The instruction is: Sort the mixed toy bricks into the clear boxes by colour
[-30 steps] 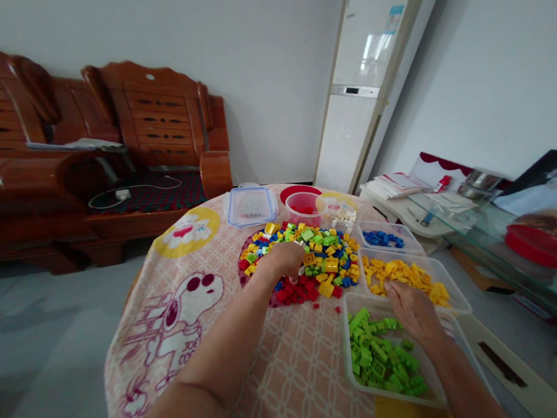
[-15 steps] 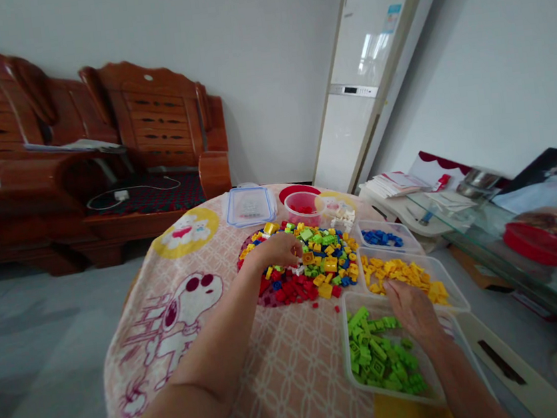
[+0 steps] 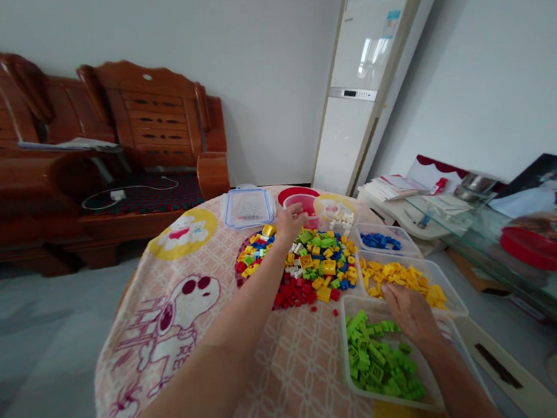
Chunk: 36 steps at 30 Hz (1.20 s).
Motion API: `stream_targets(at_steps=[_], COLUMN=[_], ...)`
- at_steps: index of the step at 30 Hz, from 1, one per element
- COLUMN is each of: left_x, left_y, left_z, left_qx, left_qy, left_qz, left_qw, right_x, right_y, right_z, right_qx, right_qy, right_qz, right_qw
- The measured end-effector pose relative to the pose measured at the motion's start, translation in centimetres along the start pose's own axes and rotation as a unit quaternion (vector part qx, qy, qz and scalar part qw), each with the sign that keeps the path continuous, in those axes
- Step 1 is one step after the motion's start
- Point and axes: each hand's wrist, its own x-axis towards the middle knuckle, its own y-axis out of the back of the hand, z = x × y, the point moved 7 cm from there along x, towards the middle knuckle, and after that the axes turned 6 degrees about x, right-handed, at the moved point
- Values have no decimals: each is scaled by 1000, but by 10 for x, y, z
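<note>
My left hand (image 3: 290,224) reaches to the far side of the table, its fingertips at the near rim of a round clear tub (image 3: 318,219) with red bricks in it. Its fingers look apart, with nothing visible between them. Below that hand lies a heap of mixed toy building bricks (image 3: 315,265). My right hand (image 3: 411,311) is over the border between a box of yellow bricks (image 3: 401,277) and a box of green bricks (image 3: 379,362). Its fingers are bent together near the yellow bricks; what they grip, if anything, is hidden.
A box of blue bricks (image 3: 381,241) and a small pile of white bricks (image 3: 343,220) stand behind the yellow ones. At the back are a lidded box (image 3: 249,207) and a red bowl (image 3: 287,194). A glass shelf (image 3: 494,248) borders the right side.
My left hand has moved from the brick heap away from me to the round tub, and its fingers have spread. My right hand has stayed in place.
</note>
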Motion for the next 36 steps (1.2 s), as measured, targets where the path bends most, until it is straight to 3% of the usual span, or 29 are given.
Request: stream_targets(at_steps=[4,10,13,16,18,21,25,36], left_x=[-6,-53,-77,-98,-110,-124,-133,-135], left_y=[-2,4,3,-2,-8,-19,-32,-35], left_z=[5,17,29,37,40,43,40,35], left_qx=[65,240,319,412,462,505,548,537], left_qy=[-39,-99,-129,-161,-176,-191,-197,-190], left_qz=[-28,-125,-239,-346,-383,-400,-395,-417], left_qw=[997,958,908,827,780,740,711,708], right_x=[1,0,0,0,0,0,0,0], right_y=[-1,-1,0,0,1,1,2,0], right_z=[1,1,-1,-1,-1,-1,-1,2], right_qx=[-12,-18,-25,-27,-24,-22,-24,-19], right_qy=[-6,-6,-2,-6,-6,-2,-1,-4], right_qz=[-12,-10,-6,-7,-6,-4,-1,-7], right_qw=[1000,1000,1000,1000,1000,1000,1000,1000])
